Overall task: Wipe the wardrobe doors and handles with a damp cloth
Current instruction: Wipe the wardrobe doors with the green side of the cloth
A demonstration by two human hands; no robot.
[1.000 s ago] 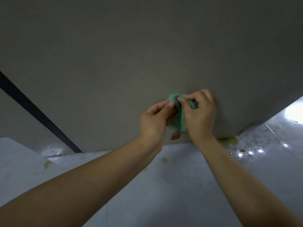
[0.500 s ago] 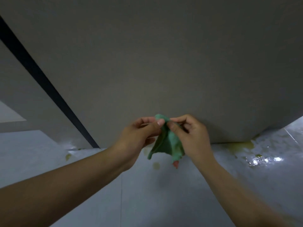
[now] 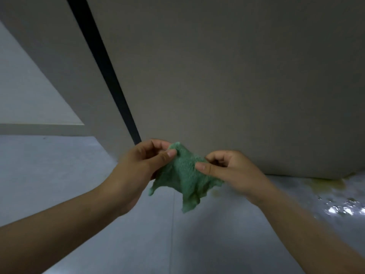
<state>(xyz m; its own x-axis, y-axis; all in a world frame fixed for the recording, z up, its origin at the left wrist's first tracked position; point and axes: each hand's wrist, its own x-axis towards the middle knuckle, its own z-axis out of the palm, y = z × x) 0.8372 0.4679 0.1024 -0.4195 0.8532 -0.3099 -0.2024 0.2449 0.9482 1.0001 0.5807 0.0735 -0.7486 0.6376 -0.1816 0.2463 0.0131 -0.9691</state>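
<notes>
Fingers point(image 3: 169, 154) of both hands pinch the green cloth point(image 3: 183, 177) at its top edge, left hand point(image 3: 138, 167) and right hand point(image 3: 233, 171) stretching it between them. Soft and limp, it likely handles best bunched. Just behind stands the wardrobe door point(image 3: 227, 76).

A crumpled green cloth point(image 3: 184, 178) hangs spread at lower centre; the plain grey wardrobe door point(image 3: 227, 76) fills the upper right.
</notes>
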